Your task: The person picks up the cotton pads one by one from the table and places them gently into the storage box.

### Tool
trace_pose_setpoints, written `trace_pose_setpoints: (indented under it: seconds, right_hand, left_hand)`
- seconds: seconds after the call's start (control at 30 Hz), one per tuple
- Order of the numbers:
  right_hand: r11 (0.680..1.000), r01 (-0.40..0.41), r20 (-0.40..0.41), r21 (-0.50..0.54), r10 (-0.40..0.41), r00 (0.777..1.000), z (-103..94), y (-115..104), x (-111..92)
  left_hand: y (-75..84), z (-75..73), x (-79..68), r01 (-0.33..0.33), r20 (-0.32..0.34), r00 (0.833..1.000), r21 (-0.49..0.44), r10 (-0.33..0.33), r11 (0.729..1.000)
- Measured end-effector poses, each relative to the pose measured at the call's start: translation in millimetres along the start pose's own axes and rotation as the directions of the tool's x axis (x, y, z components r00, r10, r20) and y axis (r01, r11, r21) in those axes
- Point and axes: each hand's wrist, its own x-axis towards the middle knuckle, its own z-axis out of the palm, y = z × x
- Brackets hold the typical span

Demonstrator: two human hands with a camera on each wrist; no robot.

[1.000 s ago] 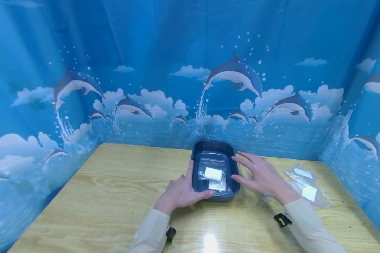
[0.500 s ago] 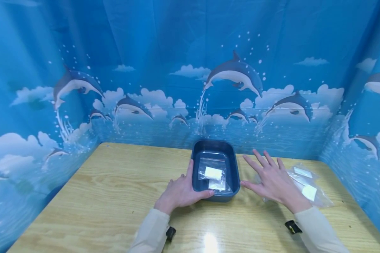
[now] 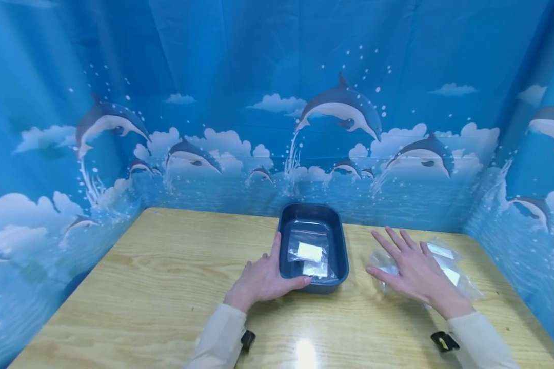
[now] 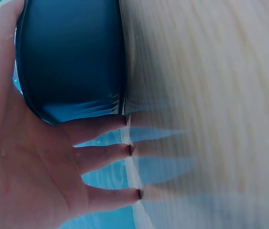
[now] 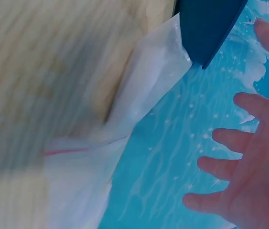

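A dark blue rectangular plastic bin (image 3: 315, 288) stands on the table, with clear zip bags (image 3: 310, 252) holding white pieces inside it. My left hand (image 3: 263, 279) rests against its near left corner, thumb on the front rim and index finger along the left side. In the left wrist view, the other fingers (image 4: 103, 157) reach straight down to the tabletop beside the bin. My right hand (image 3: 417, 271) hovers with spread fingers over more clear zip bags (image 3: 463, 287) to the right, partly covering them. In the right wrist view, one bag (image 5: 77, 186) shows a red seal line.
The wooden table (image 3: 175, 266) runs back to a blue curtain (image 3: 240, 102) printed with dolphins, which also closes off both sides. The bin's far end stands near the curtain. A black wrist device (image 3: 444, 341) sits at the right sleeve.
My right hand has moved right, from the bin's right rim to over the bags, its fingers spreading. The left hand and the bin have stayed in place.
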Motion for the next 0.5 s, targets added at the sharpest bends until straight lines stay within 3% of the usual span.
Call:
trace_pose_setpoints:
  seconds: [0.2, 0.5]
  right_hand:
    - [0.991, 0.032, -0.016, 0.129, -0.03, 0.999, 5.5, 18.6, -7.6]
    - [0.945, 0.064, -0.05, 0.321, -0.051, 0.997, 21.7, 45.4, -10.8]
  left_hand:
    - [-0.8, 0.4, 0.3, -0.001, 0.002, 1.0, -0.002, 0.001, 1.0]
    - [-0.2, -1.0, 0.5, 0.009, 0.005, 1.0, 0.005, -0.009, 1.0]
